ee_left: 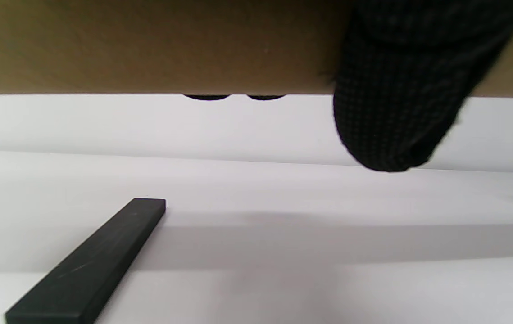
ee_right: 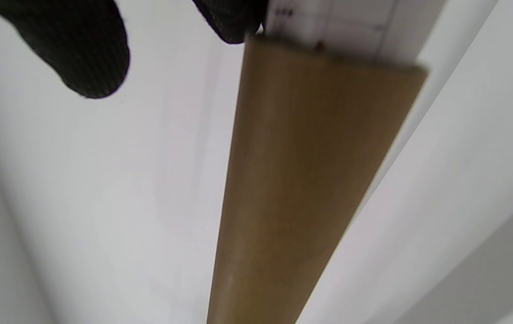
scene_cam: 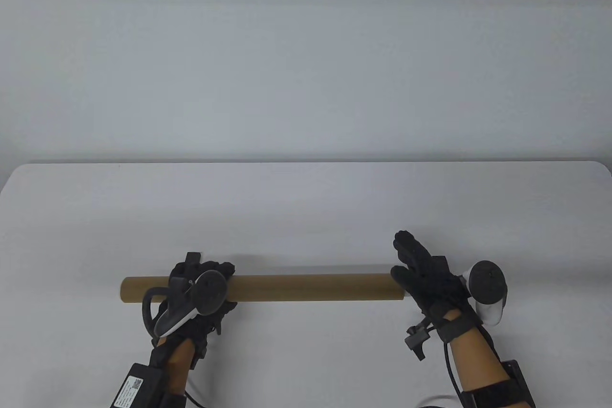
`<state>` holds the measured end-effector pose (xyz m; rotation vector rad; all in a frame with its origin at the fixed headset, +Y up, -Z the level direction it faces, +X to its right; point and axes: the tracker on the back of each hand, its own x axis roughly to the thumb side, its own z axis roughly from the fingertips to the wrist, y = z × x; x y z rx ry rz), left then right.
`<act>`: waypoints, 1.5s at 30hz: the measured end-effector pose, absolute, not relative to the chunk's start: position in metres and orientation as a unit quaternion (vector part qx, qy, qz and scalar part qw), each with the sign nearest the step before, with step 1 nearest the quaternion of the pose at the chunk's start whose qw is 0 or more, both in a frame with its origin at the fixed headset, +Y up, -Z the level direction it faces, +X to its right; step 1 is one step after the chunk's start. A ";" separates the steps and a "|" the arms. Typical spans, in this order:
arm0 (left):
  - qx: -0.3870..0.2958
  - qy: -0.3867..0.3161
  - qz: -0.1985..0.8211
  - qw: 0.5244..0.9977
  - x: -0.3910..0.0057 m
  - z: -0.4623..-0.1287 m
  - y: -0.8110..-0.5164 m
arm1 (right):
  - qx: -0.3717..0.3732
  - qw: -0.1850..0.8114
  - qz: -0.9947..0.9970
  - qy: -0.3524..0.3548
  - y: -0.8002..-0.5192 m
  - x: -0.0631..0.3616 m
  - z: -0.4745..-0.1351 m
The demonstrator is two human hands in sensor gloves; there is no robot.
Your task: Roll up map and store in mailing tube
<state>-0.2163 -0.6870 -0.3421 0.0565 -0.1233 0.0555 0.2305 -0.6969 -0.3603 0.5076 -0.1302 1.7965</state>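
A brown cardboard mailing tube [scene_cam: 311, 287] lies level from left to right, just above the white table [scene_cam: 306, 207]. My left hand [scene_cam: 210, 283] grips it near its left end. In the left wrist view the tube [ee_left: 148, 45] fills the top, with one gloved finger [ee_left: 391, 99] wrapped over it. My right hand [scene_cam: 416, 264] is at the tube's right end, its fingers stretched out and its thumb against the rim. In the right wrist view the tube [ee_right: 301, 180] runs away from the hand, and a short length of the rolled white map [ee_right: 342, 24] sticks out of its near end.
A flat black bar [ee_left: 89, 265] shows at the lower left of the left wrist view, over the white table. A pale wall [scene_cam: 306, 44] rises behind the table's far edge.
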 end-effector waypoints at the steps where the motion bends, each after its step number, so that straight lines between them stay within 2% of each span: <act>1: 0.026 -0.064 0.030 0.997 -0.212 -0.342 -0.687 | 0.226 0.592 0.772 -0.059 -0.696 0.225 -0.359; 4: 0.020 -0.063 0.035 0.997 -0.202 -0.341 -0.686 | 0.238 0.604 0.759 -0.050 -0.693 0.211 -0.356; 5: 0.021 -0.060 0.024 0.998 -0.205 -0.341 -0.686 | 0.221 0.588 0.776 -0.065 -0.694 0.212 -0.356; 7: 0.015 -0.061 0.054 0.997 -0.208 -0.342 -0.689 | 0.241 0.584 0.774 -0.039 -0.695 0.210 -0.358; 9: 0.007 -0.058 0.050 0.997 -0.211 -0.343 -0.689 | 0.227 0.594 0.770 -0.041 -0.692 0.209 -0.359; 14: 0.002 -0.047 0.072 0.996 -0.218 -0.345 -0.690 | 0.206 0.546 0.810 -0.057 -0.666 0.225 -0.362; 19: -0.005 -0.032 0.084 0.996 -0.228 -0.347 -0.693 | 0.131 0.449 0.882 -0.059 -0.633 0.260 -0.365; 23: -0.012 -0.030 0.090 0.995 -0.232 -0.346 -0.694 | 0.078 0.261 0.962 -0.009 -0.625 0.281 -0.371; 25: -0.011 -0.031 0.093 0.995 -0.232 -0.347 -0.693 | 0.042 0.149 0.987 0.044 -0.634 0.291 -0.375; 27: -0.012 -0.031 0.093 0.995 -0.232 -0.347 -0.694 | 0.009 0.089 0.993 0.074 -0.648 0.303 -0.378; 32: -0.011 -0.035 0.087 0.996 -0.231 -0.347 -0.694 | -0.063 0.037 0.980 0.185 -0.702 0.343 -0.382; 35: -0.013 -0.037 0.083 0.996 -0.230 -0.347 -0.695 | -0.091 0.053 0.969 0.223 -0.730 0.363 -0.381; 40: -0.020 -0.036 0.075 0.996 -0.229 -0.348 -0.697 | -0.096 0.088 0.964 0.230 -0.751 0.370 -0.381; 45: -0.023 -0.035 0.072 0.997 -0.229 -0.348 -0.697 | -0.105 0.074 0.972 0.197 -0.754 0.365 -0.386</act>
